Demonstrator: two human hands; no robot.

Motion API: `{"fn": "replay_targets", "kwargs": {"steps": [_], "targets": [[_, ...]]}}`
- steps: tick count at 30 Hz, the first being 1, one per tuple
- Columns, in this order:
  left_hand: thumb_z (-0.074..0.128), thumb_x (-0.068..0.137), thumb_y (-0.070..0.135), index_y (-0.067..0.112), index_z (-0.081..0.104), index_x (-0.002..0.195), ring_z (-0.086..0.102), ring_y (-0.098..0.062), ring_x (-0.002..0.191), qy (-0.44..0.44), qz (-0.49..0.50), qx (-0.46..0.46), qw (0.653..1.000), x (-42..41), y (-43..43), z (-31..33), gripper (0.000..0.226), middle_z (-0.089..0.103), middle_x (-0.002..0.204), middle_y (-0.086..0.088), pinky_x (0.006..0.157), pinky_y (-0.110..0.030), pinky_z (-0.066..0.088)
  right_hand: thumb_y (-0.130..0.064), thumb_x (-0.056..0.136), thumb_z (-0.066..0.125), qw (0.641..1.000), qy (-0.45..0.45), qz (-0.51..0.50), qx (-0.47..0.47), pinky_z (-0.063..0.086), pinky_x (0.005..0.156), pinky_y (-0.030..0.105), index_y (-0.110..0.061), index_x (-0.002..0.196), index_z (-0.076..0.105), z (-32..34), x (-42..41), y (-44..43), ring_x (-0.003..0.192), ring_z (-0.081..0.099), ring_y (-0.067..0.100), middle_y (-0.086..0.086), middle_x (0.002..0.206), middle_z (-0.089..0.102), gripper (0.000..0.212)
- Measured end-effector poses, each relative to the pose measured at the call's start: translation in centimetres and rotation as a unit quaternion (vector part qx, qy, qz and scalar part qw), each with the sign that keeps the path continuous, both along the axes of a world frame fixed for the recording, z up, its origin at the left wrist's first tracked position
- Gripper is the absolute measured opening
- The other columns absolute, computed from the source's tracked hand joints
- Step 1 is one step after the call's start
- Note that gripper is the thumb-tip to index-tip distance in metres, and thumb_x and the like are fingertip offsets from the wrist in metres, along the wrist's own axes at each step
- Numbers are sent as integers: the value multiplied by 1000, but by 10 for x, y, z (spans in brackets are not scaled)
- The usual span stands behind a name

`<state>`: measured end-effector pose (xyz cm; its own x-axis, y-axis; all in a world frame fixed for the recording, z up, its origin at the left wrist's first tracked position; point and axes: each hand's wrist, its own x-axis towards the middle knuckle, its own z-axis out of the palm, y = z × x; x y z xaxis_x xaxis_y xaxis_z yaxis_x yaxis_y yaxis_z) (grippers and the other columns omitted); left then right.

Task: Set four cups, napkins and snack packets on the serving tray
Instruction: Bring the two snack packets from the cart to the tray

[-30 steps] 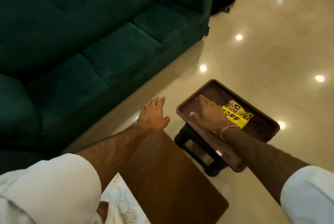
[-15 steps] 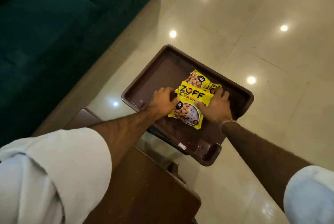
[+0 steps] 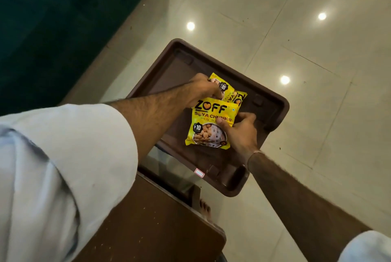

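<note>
A dark brown serving tray (image 3: 273,101) rests on a small glass-topped stand above the floor. Two yellow snack packets lie in it. The near packet (image 3: 208,126) faces up and overlaps the far packet (image 3: 234,94). My left hand (image 3: 203,88) grips the far packet at its left end, fingers closed on it. My right hand (image 3: 241,132) holds the near packet by its right edge, thumb on top. No cups or napkins are in view.
A brown wooden table (image 3: 152,225) sits below the tray, close to me. A dark green sofa (image 3: 53,14) fills the upper left. Glossy tiled floor (image 3: 317,50) with light reflections surrounds the tray. A bare foot (image 3: 205,209) shows under the stand.
The view has tilted down and closer to the tray. My left hand moved from the near packet's left edge up onto the far packet. My right hand shifted onto the near packet's right edge.
</note>
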<state>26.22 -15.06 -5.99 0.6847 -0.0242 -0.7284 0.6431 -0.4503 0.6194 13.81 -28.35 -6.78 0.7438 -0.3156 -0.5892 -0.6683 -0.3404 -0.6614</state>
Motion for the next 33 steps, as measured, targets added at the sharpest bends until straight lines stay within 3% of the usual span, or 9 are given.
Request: {"fn": "replay_targets", "kwargs": {"steps": [3, 6, 12, 16, 21, 24, 28, 31, 33], "targets": [[81, 69, -3, 11, 66, 83, 72, -14, 55, 12, 90, -99, 991, -12, 17, 3, 25, 74, 75, -6, 47, -26, 55, -38, 85, 76, 998, -11, 13, 63, 57, 91, 46, -12, 116, 58, 0, -6, -2, 97, 71, 23, 4, 104, 73, 45], [80, 68, 0, 6, 68, 106, 75, -33, 85, 17, 151, -158, 976, -30, 39, 9, 41, 76, 97, -16, 73, -51, 61, -30, 93, 68, 989, -19, 44, 142, 55, 95, 52, -11, 117, 66, 3, -6, -5, 102, 72, 27, 7, 110, 75, 31], [80, 65, -11, 0, 52, 128, 71, -36, 99, -60, 308, -239, 919, -76, 94, 28, 69, 70, 116, -22, 83, -49, 59, -24, 99, 56, 962, -5, 84, 259, 50, 100, 58, -12, 128, 59, 25, -1, 14, 111, 68, 34, 10, 123, 71, 32], [79, 70, -8, 5, 57, 128, 71, -33, 97, -93, 384, -283, 874, -113, 148, 45, 63, 72, 112, -17, 87, -50, 57, -30, 101, 49, 940, 19, 116, 321, 53, 95, 55, -13, 135, 54, 44, -9, 45, 113, 67, 37, 12, 128, 68, 38], [85, 65, 15, 3, 66, 120, 72, -29, 94, -97, 482, -305, 816, -185, 220, 66, 59, 75, 103, -12, 77, -45, 60, -29, 92, 59, 911, 38, 111, 394, 60, 83, 51, -14, 134, 54, 68, -34, 104, 109, 69, 38, 13, 124, 70, 45], [82, 69, 15, 2, 68, 107, 65, -31, 94, -98, 544, -315, 771, -242, 264, 72, 42, 69, 105, -16, 93, -47, 56, -15, 79, 71, 900, 41, 174, 398, 58, 88, 49, -9, 136, 52, 74, -61, 149, 111, 68, 37, 15, 126, 69, 60], [79, 69, 17, 1, 68, 110, 71, -25, 89, -106, 562, -277, 772, -333, 319, 82, 45, 75, 99, -12, 70, -33, 60, -7, 77, 75, 878, 58, 253, 402, 60, 84, 46, -9, 130, 58, 77, -106, 211, 108, 70, 35, 14, 122, 71, 56], [75, 76, 10, 0, 55, 132, 64, -33, 108, -119, 586, -266, 756, -399, 352, 92, 60, 66, 123, -19, 93, -48, 55, -7, 80, 75, 869, 79, 286, 396, 59, 88, 46, -8, 131, 59, 76, -143, 247, 110, 70, 33, 14, 124, 70, 54], [74, 77, 4, 1, 53, 128, 61, -35, 107, -126, 609, -234, 747, -450, 376, 101, 55, 64, 120, -20, 100, -60, 47, -9, 76, 77, 866, 99, 302, 387, 58, 89, 49, -7, 130, 60, 77, -174, 273, 109, 70, 34, 15, 123, 71, 56]]}}
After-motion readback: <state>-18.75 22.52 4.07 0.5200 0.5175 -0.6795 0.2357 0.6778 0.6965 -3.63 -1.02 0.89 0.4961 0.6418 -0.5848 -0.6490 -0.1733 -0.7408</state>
